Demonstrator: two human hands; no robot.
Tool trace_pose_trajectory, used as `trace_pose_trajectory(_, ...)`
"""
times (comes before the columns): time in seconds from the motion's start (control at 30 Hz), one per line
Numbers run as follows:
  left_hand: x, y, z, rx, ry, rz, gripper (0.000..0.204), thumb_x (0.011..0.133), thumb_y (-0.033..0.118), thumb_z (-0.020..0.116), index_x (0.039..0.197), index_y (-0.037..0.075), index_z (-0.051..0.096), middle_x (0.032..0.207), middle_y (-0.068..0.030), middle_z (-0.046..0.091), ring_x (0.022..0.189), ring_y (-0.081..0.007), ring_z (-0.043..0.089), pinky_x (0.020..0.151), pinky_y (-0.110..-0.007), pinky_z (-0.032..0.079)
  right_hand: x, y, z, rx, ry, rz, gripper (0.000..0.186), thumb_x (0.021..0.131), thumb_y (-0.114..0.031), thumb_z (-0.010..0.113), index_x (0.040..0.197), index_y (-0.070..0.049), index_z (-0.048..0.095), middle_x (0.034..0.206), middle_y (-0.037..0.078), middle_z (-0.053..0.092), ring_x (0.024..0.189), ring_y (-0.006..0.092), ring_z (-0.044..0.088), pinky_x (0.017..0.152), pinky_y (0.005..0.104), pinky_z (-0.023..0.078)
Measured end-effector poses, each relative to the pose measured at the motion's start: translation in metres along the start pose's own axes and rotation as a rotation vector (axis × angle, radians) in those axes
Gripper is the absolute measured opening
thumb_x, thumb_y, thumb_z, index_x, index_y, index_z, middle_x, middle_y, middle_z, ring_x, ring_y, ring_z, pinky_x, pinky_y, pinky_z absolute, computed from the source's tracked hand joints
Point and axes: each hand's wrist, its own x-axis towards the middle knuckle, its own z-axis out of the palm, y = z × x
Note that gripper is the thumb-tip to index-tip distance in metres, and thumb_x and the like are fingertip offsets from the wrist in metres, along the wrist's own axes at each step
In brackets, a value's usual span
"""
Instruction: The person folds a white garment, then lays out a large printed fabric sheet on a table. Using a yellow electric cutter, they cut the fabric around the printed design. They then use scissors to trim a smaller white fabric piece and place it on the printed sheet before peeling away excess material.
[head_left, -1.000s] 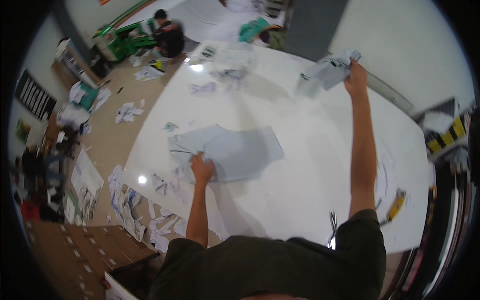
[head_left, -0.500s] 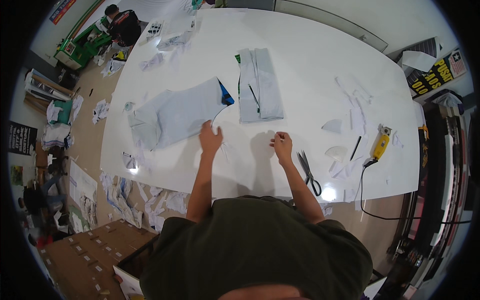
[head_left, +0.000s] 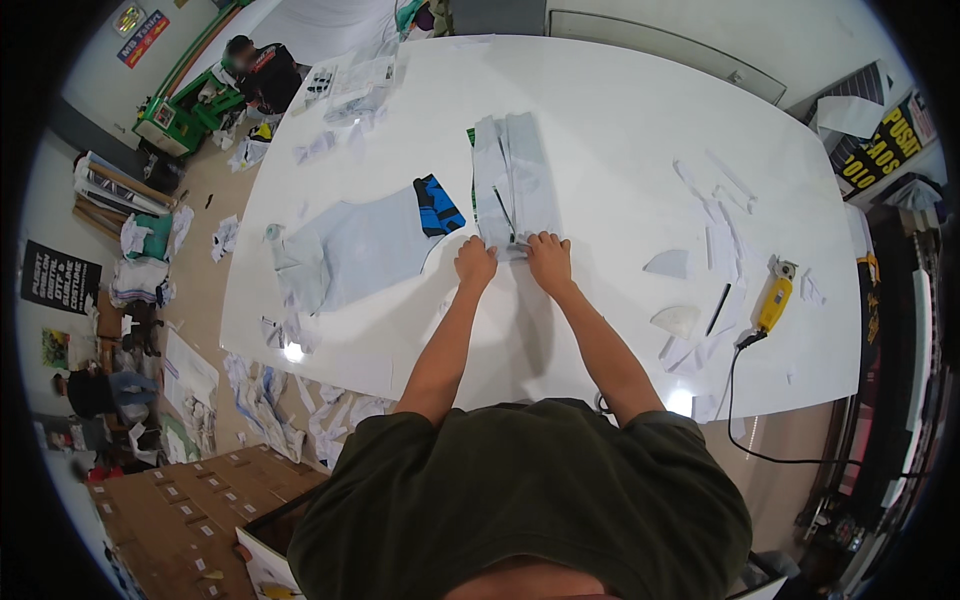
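A folded stack of pale grey fabric (head_left: 530, 165) lies in the middle of the white table, with a strip of green showing along its left side. My left hand (head_left: 476, 261) is at the stack's near left corner, fingers curled on the edge. At the near right corner my right hand (head_left: 549, 262) grips the same edge with bent fingers. A slim dark tool (head_left: 504, 210), too small to name, rests on the stack between and beyond my hands. Left of the stack lies a pale cut fabric piece (head_left: 365, 245), its blue-and-black patterned end (head_left: 438, 206) turned up.
A yellow corded electric cutter (head_left: 776, 298) lies at the right beside a black pen (head_left: 718, 309), curved offcuts (head_left: 676, 320) and paper strips. Only a scissors handle (head_left: 602, 403) shows by my right forearm. Scraps litter the floor at left; another person (head_left: 268, 75) works at the far left.
Both hands have moved forward onto the stack's near edge, the left leaving the cut piece. That piece's corner is now folded over, showing more blue. My right forearm now covers most of the scissors.
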Motion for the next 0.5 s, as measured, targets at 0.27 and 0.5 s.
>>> trace_pose_trajectory(0.27, -0.011, 0.015, -0.004, -0.052, -0.044, 0.073, 0.029, 0.09, 0.025, 0.069, 0.105, 0.001, 0.064, 0.103, -0.0204, 0.07, 0.1, -0.0394, 0.068, 0.085, -0.05, 0.053, -0.031, 0.111, -0.005, 0.832, 0.473, 1.012, 0.019, 0.098, -0.013, 0.057, 0.096, 0.005, 0.065, 0.077, 0.011, 0.066, 0.061, 0.0216, 0.066, 0.057, 0.0345, 0.052)
trace_pose_trajectory(0.5, -0.04, -0.012, -0.004, -0.174, 0.009, 0.055, 0.025, 0.089, 0.018, 0.069, 0.1, -0.003, 0.061, 0.097, -0.0247, 0.069, 0.094, -0.0428, 0.068, 0.081, -0.049, 0.054, -0.069, 0.091, -0.055, 0.485, 0.479, 0.706, 0.018, 0.093, -0.014, 0.063, 0.1, 0.003, 0.064, 0.083, 0.014, 0.068, 0.07, 0.0271, 0.068, 0.064, 0.0377, 0.053)
